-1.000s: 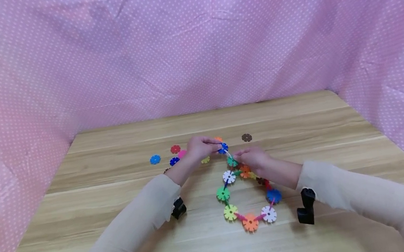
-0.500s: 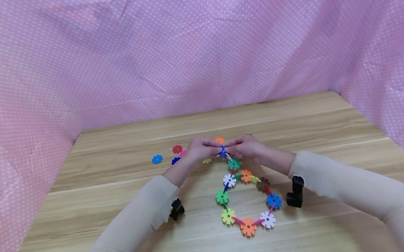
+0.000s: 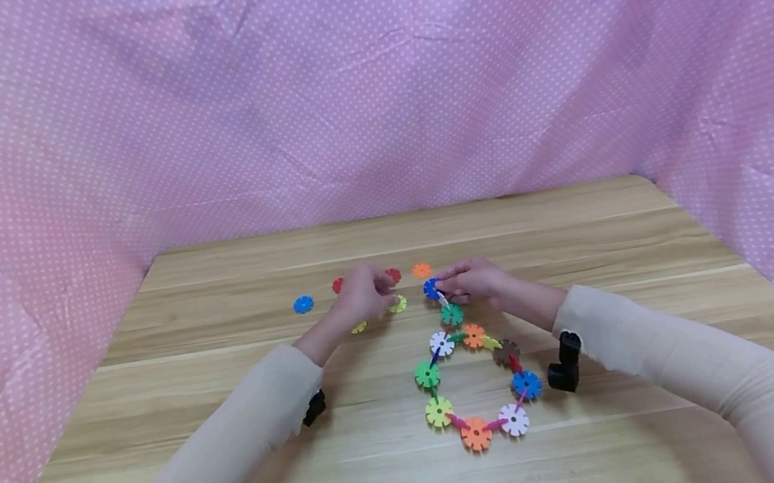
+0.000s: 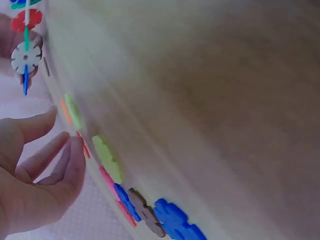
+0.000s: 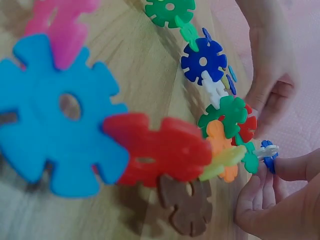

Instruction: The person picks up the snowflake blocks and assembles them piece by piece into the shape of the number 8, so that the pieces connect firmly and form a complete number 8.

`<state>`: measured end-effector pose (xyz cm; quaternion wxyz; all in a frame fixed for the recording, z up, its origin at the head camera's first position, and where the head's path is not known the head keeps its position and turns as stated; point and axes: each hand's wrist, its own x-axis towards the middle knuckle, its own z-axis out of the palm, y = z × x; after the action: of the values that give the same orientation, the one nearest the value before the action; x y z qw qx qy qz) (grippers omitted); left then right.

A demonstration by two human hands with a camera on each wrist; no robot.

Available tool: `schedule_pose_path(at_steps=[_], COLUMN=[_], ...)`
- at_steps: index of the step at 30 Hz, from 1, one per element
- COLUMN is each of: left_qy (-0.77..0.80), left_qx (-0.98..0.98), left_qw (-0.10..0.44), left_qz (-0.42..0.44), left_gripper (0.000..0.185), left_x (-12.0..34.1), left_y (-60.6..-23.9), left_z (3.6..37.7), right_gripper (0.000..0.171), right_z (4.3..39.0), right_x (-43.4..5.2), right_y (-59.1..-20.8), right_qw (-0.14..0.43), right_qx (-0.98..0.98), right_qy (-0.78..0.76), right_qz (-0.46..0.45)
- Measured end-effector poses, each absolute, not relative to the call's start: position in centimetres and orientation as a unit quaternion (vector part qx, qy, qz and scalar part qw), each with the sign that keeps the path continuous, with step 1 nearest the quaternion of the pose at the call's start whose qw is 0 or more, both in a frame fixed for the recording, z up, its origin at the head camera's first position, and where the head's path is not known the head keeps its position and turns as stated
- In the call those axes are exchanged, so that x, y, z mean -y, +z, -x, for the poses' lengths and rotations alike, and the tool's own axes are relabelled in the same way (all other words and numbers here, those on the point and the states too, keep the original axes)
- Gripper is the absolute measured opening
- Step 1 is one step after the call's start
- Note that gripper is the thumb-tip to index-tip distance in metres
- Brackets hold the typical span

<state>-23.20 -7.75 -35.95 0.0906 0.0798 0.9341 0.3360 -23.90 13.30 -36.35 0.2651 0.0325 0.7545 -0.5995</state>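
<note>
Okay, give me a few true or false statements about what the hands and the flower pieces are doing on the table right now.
1. The right hand pinches the blue piece at the chain's far end. True.
2. The left hand grips the chain too. False: it is apart from it, among the loose pieces.
3. The chain lies in a loop on the wooden table. True.
4. The backdrop is plain green. False: the cloth is pink with white dots.
</note>
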Motion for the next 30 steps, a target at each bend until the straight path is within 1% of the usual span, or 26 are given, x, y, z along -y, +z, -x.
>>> schedule_pose_path(at_steps=[4,7,12,18,24,30], left_qy=[0.273,0.263,0.300,0.348,0.373,0.364], left_qx=[-0.953,-0.956,-0.946,-0.926,-0.915,-0.918], left_qw=[0.086,0.085,0.078,0.037,0.013,0.002], left_qz=[-0.101,-0.102,-0.100,-0.142,-0.153,-0.156], left_gripper=[0.030,0.029,0.022,0.011,0.013,0.010], left_x=[7.8,7.7,7.7,7.4,7.0,6.7], left_y=[-36.6,-36.7,-36.6,-36.6,-36.4,-36.2], left_z=[22.9,22.9,23.2,23.4,23.2,23.1], right_gripper=[0.037,0.037,0.035,0.035,0.034,0.034], right_z=[23.9,24.0,24.1,24.0,23.9,23.9], right_x=[-13.4,-13.3,-13.2,-13.1,-13.0,-12.9], right_y=[-36.4,-36.4,-36.3,-36.1,-36.0,-35.9], right_qw=[0.265,0.262,0.257,0.259,0.256,0.255], right_qx=[-0.757,-0.759,-0.760,-0.767,-0.769,-0.765], right_qy=[-0.596,-0.594,-0.593,-0.583,-0.583,-0.588], right_qz=[-0.039,-0.045,-0.058,-0.063,-0.060,-0.067])
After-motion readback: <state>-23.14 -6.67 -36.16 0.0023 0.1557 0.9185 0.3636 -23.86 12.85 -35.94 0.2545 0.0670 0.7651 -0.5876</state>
